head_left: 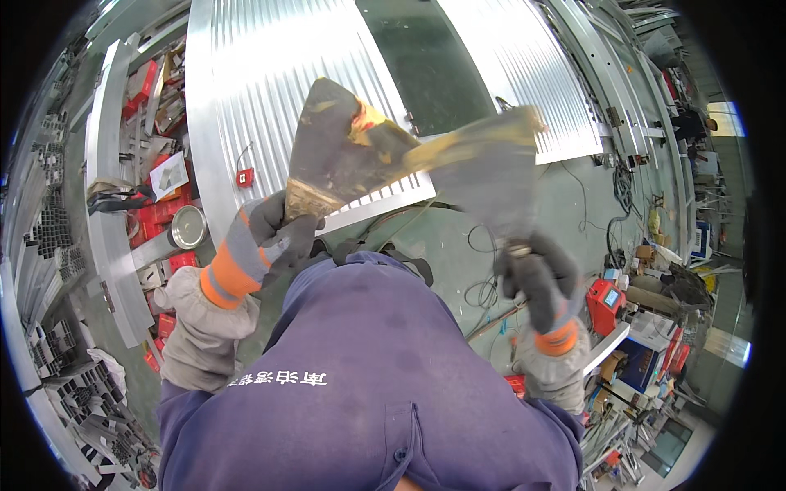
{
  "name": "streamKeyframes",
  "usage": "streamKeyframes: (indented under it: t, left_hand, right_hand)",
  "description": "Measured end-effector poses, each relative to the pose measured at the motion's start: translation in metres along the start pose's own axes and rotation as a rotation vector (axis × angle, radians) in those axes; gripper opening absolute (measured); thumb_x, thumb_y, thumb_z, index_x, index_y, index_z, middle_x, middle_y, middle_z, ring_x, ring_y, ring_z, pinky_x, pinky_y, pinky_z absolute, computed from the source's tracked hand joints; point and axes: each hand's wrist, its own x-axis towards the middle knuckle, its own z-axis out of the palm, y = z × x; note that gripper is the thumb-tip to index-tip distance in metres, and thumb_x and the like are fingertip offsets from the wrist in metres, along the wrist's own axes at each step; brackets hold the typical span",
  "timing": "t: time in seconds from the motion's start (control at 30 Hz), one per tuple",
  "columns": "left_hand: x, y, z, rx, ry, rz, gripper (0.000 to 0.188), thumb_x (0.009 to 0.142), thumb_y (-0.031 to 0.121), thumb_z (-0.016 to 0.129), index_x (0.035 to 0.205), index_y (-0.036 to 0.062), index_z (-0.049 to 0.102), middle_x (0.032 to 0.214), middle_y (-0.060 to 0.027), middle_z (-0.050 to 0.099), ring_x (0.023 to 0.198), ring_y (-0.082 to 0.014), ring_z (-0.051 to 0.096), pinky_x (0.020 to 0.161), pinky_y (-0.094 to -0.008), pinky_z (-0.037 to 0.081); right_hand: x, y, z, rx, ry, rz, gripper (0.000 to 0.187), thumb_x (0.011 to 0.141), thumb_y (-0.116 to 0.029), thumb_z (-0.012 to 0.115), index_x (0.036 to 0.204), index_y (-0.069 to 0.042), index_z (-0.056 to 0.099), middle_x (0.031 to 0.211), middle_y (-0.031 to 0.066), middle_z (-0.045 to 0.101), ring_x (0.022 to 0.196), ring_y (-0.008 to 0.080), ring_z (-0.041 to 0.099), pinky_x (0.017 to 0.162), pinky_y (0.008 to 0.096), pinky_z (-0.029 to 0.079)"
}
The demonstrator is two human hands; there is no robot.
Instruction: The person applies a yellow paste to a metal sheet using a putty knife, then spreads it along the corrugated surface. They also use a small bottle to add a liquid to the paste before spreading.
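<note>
- The left hand (282, 237) clamps a dark scraper (340, 147); the right hand (540, 274) grips a grey scraper (495, 176).
- Their blades overlap between the hands; touching, I cannot tell. They partly hide a ridged panel (278, 49).
- Cables (488, 288) trail across the floor (434, 233).
- Right, a red machine (606, 304); left, a round tin (189, 227).

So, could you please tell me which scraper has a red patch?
The left scraper, held in the left hand: its blade bears a red patch beside yellow, whereas the right scraper, in the right hand, shows yellow but no visible red.
</note>
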Motion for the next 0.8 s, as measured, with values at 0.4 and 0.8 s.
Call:
streamKeyframes:
  t: [0.4,0.8]
  left_hand:
    - [0.001,-0.009,0.021,0.424,0.189,0.425,0.020,0.096,0.015,0.056,0.103,-0.0035,0.062,0.065,-0.0021,0.056,0.058,-0.0097,0.052,0.054,-0.0290,0.042]
    - [-0.002,-0.005,0.017,-0.143,0.006,-0.035,0.021,0.097,0.017,0.060,0.102,-0.0024,0.063,0.066,-0.0022,0.059,0.058,-0.0079,0.053,0.053,-0.0273,0.043]
  right_hand:
    - [0.003,0.019,0.054,0.300,0.018,0.078,0.040,0.105,-0.022,0.046,0.131,0.006,0.056,0.080,0.0096,0.063,0.050,0.0074,0.047,0.043,0.0229,0.035]
    - [0.017,-0.002,0.005,-0.470,0.198,-0.736,0.036,0.081,-0.002,0.065,0.117,-0.005,0.070,0.083,0.0097,0.064,0.064,0.0173,0.058,0.054,0.0285,0.041]
